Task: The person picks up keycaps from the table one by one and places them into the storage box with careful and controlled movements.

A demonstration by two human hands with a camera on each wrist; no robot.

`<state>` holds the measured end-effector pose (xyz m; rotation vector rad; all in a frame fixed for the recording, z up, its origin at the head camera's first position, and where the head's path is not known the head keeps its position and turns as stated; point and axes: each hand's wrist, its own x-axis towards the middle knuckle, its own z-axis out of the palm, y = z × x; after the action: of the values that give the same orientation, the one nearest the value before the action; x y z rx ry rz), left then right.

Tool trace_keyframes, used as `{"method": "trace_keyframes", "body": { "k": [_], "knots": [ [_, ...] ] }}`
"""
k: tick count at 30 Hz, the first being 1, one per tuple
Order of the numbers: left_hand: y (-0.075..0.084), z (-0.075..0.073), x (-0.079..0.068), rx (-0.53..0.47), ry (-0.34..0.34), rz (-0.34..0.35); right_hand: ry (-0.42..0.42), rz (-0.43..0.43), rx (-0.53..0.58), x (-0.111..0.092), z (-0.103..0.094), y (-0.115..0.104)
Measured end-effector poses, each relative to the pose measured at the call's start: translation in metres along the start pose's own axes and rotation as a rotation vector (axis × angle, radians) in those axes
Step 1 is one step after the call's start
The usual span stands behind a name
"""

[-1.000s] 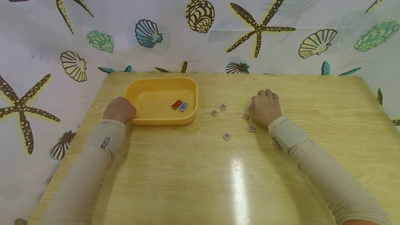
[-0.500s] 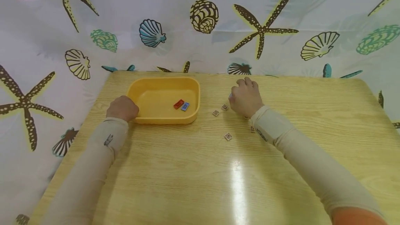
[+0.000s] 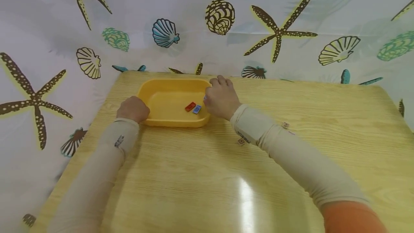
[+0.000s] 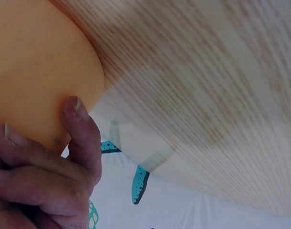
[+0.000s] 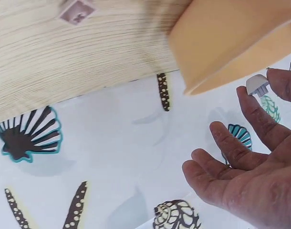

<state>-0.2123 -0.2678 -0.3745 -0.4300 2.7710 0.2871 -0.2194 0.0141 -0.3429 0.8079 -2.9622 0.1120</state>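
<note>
My left hand (image 3: 133,109) grips the left rim of a yellow plastic tub (image 3: 174,123); in the left wrist view its fingers bend against the tub's wall (image 4: 36,57). Inside the tub lie a red rectangular piece (image 3: 190,106) and a blue one (image 3: 197,109), side by side. At the tub's right rim, my right hand (image 3: 223,98) pinches a small pale piece (image 5: 256,85) between thumb and index finger. It has a rounded top and short stubs underneath, like a keycap. The other fingers of that hand are spread loosely.
Small square pieces with a cross mark lie on the wooden table (image 3: 181,175): one near my right wrist (image 3: 241,141), another beyond the forearm (image 3: 285,125). My right arm hides others. A shell-patterned curtain (image 3: 194,28) hangs behind the table's back edge.
My right hand has travelled left across the table with the pale piece, from among the square pieces to the tub's right rim. The left hand stays at the left rim.
</note>
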Motion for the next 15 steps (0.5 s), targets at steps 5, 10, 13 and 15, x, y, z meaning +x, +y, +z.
{"method": "trace_keyframes", "body": {
  "k": [5, 10, 13, 15],
  "knots": [
    [-0.001, 0.003, 0.002, -0.014, 0.006, 0.000, -0.030, -0.016, -0.005, 0.004, 0.003, -0.012],
    [-0.002, 0.002, 0.002, -0.014, 0.001, -0.011, -0.015, -0.046, -0.005, 0.005, 0.004, -0.019],
    [-0.001, 0.002, 0.002, -0.015, -0.005, -0.016, -0.011, -0.049, -0.007, 0.005, 0.005, -0.021],
    [-0.001, 0.001, 0.002, -0.018, -0.008, -0.018, -0.012, -0.043, -0.002, 0.005, 0.005, -0.021]
  ]
}}
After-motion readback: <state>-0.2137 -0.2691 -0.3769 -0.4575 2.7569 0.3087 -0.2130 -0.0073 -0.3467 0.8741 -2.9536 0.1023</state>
